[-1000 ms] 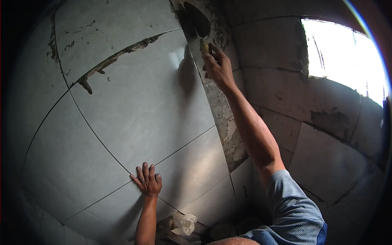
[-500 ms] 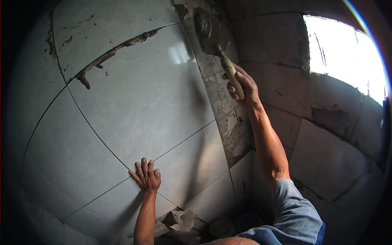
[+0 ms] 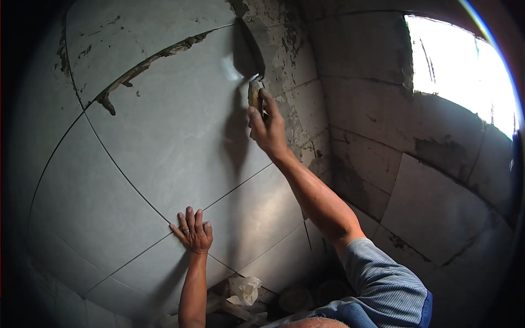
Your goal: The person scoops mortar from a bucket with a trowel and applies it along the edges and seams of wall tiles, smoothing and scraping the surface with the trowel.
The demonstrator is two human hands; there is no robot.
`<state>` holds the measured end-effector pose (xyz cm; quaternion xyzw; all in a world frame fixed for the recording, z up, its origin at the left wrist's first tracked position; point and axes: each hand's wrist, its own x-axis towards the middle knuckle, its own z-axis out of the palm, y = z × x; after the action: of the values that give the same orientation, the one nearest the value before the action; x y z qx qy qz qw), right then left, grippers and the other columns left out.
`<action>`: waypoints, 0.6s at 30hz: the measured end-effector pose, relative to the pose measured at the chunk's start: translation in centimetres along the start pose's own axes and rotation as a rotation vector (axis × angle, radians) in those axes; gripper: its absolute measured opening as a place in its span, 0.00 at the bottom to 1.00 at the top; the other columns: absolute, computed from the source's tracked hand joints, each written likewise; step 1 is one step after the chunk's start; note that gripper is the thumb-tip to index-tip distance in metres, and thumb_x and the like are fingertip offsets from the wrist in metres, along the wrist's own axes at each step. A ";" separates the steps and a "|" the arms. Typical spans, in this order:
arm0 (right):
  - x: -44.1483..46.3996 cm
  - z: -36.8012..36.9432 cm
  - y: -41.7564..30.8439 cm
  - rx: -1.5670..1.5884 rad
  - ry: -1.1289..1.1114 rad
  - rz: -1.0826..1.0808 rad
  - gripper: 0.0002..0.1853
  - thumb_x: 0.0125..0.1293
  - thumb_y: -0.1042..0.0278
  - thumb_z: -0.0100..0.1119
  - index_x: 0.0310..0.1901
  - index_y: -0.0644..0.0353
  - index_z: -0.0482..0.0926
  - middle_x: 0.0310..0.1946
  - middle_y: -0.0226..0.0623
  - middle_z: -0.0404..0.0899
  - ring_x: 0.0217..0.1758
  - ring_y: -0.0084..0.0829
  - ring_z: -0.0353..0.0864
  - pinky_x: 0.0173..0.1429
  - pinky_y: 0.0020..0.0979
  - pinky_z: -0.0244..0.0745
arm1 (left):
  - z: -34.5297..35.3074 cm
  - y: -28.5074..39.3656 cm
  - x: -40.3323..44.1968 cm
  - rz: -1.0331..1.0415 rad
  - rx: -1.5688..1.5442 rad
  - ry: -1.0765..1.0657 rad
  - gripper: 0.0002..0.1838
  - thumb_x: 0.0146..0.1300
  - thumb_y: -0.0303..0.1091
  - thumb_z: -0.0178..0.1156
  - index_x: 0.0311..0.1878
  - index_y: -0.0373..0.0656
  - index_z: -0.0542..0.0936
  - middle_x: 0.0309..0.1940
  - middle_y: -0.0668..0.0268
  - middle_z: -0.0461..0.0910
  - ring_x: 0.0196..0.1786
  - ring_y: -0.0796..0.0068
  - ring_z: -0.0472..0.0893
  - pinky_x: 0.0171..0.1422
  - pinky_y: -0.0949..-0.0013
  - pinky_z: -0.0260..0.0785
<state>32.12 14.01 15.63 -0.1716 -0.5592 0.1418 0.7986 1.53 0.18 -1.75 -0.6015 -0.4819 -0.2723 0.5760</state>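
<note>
My left hand lies flat with fingers spread on the wall, over the joint where large grey tiles meet. My right hand is closed around the handle of a trowel. The dark trowel blade appears nearly edge-on, along the right edge of the big upper tile. Whether the blade touches the tile edge I cannot tell. Wet mortar clings along the upper joint of this tile, with a blob hanging at its left end.
Right of the tile runs a strip of rough, mortar-smeared wall. The adjoining wall holds tiles and a bright window opening. Below, crumpled pale scraps and dim round containers lie near the floor.
My right hand has moved left and slightly down with the trowel, whose blade turned from face-on over the rough strip to edge-on by the tile's edge. My left hand stays on the wall.
</note>
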 end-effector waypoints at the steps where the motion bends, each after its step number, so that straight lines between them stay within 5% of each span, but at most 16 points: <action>1: 0.1 -1.6 -3.0 0.218 -0.070 0.222 0.29 0.71 0.65 0.56 0.70 0.66 0.63 0.50 0.51 0.79 0.38 0.36 0.83 0.36 0.35 0.80 | 0.0 0.0 0.0 -0.004 -0.007 -0.005 0.23 0.75 0.49 0.42 0.68 0.54 0.69 0.73 0.65 0.64 0.80 0.56 0.52 0.80 0.37 0.28; 4: 1.8 -6.5 -2.7 0.535 -0.181 0.338 0.30 0.71 0.63 0.56 0.70 0.64 0.62 0.45 0.44 0.79 0.30 0.27 0.77 0.27 0.28 0.74 | 0.1 -0.1 -0.1 -0.005 -0.010 -0.004 0.23 0.75 0.49 0.42 0.68 0.54 0.68 0.74 0.65 0.63 0.80 0.56 0.52 0.79 0.37 0.28; 8: 2.6 -11.8 -2.3 0.625 -0.302 0.433 0.32 0.69 0.61 0.57 0.71 0.63 0.62 0.44 0.44 0.79 0.29 0.27 0.77 0.25 0.26 0.72 | 0.1 -0.1 -0.2 0.000 -0.004 -0.020 0.23 0.75 0.49 0.42 0.69 0.54 0.68 0.74 0.64 0.63 0.80 0.56 0.52 0.80 0.37 0.28; 12: 4.6 -11.1 -2.7 0.501 -0.161 0.336 0.29 0.71 0.62 0.54 0.70 0.65 0.63 0.44 0.44 0.79 0.29 0.26 0.78 0.25 0.26 0.73 | -0.1 -0.2 -0.1 0.008 -0.012 -0.023 0.23 0.75 0.48 0.42 0.69 0.54 0.68 0.74 0.64 0.63 0.80 0.56 0.52 0.80 0.37 0.27; 18: 3.7 -8.7 -2.9 0.126 -0.247 0.273 0.30 0.72 0.60 0.54 0.71 0.64 0.63 0.41 0.41 0.79 0.31 0.24 0.77 0.30 0.27 0.74 | 0.0 -0.1 0.0 0.000 -0.011 -0.005 0.23 0.75 0.48 0.42 0.68 0.53 0.69 0.73 0.64 0.64 0.80 0.57 0.53 0.80 0.38 0.27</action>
<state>41.66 11.96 17.21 -0.1769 -0.6146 0.3037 0.7062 1.46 0.13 -1.74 -0.6054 -0.4819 -0.2735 0.5714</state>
